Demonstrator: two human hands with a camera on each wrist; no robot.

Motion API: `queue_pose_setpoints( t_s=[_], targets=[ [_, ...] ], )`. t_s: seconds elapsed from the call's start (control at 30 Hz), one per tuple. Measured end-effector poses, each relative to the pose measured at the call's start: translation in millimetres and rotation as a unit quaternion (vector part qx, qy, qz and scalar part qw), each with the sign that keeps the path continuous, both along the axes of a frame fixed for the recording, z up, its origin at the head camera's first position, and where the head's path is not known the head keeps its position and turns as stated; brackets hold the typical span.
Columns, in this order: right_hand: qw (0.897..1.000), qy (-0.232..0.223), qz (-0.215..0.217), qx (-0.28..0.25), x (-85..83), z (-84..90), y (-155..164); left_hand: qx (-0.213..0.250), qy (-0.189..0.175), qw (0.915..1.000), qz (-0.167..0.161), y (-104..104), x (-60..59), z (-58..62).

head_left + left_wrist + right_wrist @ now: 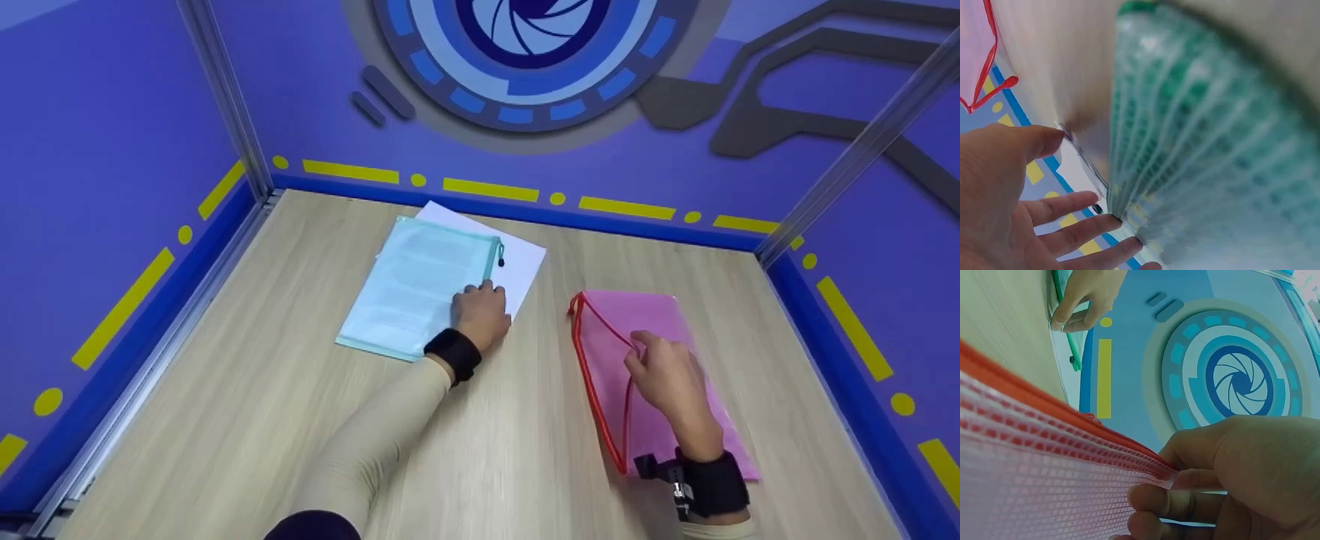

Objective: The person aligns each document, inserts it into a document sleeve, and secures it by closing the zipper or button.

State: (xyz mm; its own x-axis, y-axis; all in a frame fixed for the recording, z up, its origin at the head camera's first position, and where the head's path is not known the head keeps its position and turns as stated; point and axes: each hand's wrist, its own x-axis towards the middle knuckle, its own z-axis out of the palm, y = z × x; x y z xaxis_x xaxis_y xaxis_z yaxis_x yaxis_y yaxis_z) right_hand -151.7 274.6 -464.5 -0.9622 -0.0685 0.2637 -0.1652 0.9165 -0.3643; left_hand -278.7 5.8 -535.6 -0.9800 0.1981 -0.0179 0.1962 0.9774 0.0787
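A teal mesh zip pouch (409, 289) (1213, 169) lies on a white sheet of paper (525, 262) at the back middle of the wooden table (262, 420). My left hand (484, 313) (1016, 197) rests at the pouch's right edge. Its fingers are fairly straight against the pouch, and the thumb touches the sheet's edge. To the right lies a pink mesh pouch (660, 315) (1044, 467) with a red zipper (592, 375). My right hand (667, 375) (1230, 472) pinches its upper layer at the zipper edge and holds the mouth lifted open.
Blue walls (112, 150) with yellow dashes close the table in on the left, back and right. Metal corner posts (225, 97) stand at the back corners. Bare wood shows between the two pouches and toward the front.
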Motion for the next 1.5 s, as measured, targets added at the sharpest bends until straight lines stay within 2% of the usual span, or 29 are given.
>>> queue_pose_setpoints(
  t_s=[0.1, 0.2, 0.33, 0.4, 0.47, 0.6, 0.67, 0.73, 0.83, 0.97, 1.03, 1.13, 1.2, 1.23, 1.27, 1.3, 1.33, 1.37, 1.4, 1.43, 1.5],
  targets=[
    [1.000, -0.002, 0.003, -0.001, 0.3, -0.1, -1, -0.013, 0.015, 0.9998, 0.003, 8, 0.7, -0.3],
    [1.000, 0.000, 0.007, -0.003, 0.1, -0.7, -1, -0.054, 0.036, 0.9979, -0.002, 16, 0.6, -2.1],
    [1.000, 0.000, 0.007, -0.006, -0.2, -2.2, -1, -0.130, 0.074, 0.9885, -0.023, 25, -1.4, -6.4],
    [1.000, -0.002, 0.001, -0.005, 0.1, -3.1, 1, -0.145, 0.096, 0.9843, -0.030, 25, -4.3, -8.2],
    [1.000, -0.003, -0.003, -0.004, 0.3, -3.9, 2, -0.124, 0.114, 0.9854, -0.024, 22, -8.6, -8.7],
    [1.000, 0.002, -0.005, 0.000, 0.1, -4.0, 5, -0.015, 0.136, 0.9904, 0.019, 8, -20.0, -3.9],
    [1.000, 0.008, -0.003, 0.001, 0.1, -3.0, 6, 0.047, 0.152, 0.9867, 0.033, -2, -24.4, 2.1],
    [1.000, 0.012, -0.003, 0.002, 0.1, -2.3, 7, 0.111, 0.180, 0.9771, 0.024, -13, -26.1, 10.3],
    [1.000, 0.021, -0.003, 0.003, 0.4, -2.8, 7, 0.202, 0.231, 0.9517, -0.006, -29, -21.6, 28.4],
    [0.999, 0.035, -0.004, -0.002, 1.4, -4.3, 9, 0.302, 0.299, 0.9032, -0.060, -47, -5.6, 63.6],
    [0.999, 0.046, -0.005, -0.005, 1.3, -4.5, 10, 0.344, 0.336, 0.8718, -0.092, -57, 3.4, 85.0],
    [0.998, 0.066, -0.002, -0.011, -0.3, -5.0, 10, 0.407, 0.394, 0.8131, -0.133, -75, 15.6, 116.9],
    [0.997, 0.075, 0.001, -0.013, -1.5, -5.1, 10, 0.446, 0.425, 0.7763, -0.134, -87, 20.6, 134.6],
    [0.997, 0.076, 0.002, -0.015, -2.0, -5.0, 9, 0.468, 0.427, 0.7630, -0.128, -93, 22.3, 142.0],
    [0.997, 0.078, 0.003, -0.015, -2.4, -4.9, 9, 0.492, 0.419, 0.7541, -0.117, -98, 23.3, 148.3],
    [0.997, 0.076, 0.005, -0.017, -2.8, -4.8, 9, 0.516, 0.399, 0.7510, -0.103, -103, 23.4, 152.5],
    [0.997, 0.074, 0.005, -0.018, -3.1, -4.6, 9, 0.536, 0.371, 0.7535, -0.083, -108, 23.1, 154.6],
    [0.997, 0.074, 0.004, -0.018, -3.6, -4.6, 9, 0.550, 0.339, 0.7605, -0.064, -111, 21.8, 154.0],
    [0.997, 0.074, 0.003, -0.017, -4.1, -4.6, 9, 0.559, 0.297, 0.7730, -0.047, -113, 20.0, 150.8],
    [0.997, 0.074, 0.002, -0.016, -4.7, -4.6, 9, 0.559, 0.251, 0.7892, -0.030, -114, 17.4, 144.4],
    [0.997, 0.072, 0.000, -0.014, -5.9, -4.9, 8, 0.538, 0.161, 0.8273, -0.009, -114, 10.7, 122.6]
  ],
)
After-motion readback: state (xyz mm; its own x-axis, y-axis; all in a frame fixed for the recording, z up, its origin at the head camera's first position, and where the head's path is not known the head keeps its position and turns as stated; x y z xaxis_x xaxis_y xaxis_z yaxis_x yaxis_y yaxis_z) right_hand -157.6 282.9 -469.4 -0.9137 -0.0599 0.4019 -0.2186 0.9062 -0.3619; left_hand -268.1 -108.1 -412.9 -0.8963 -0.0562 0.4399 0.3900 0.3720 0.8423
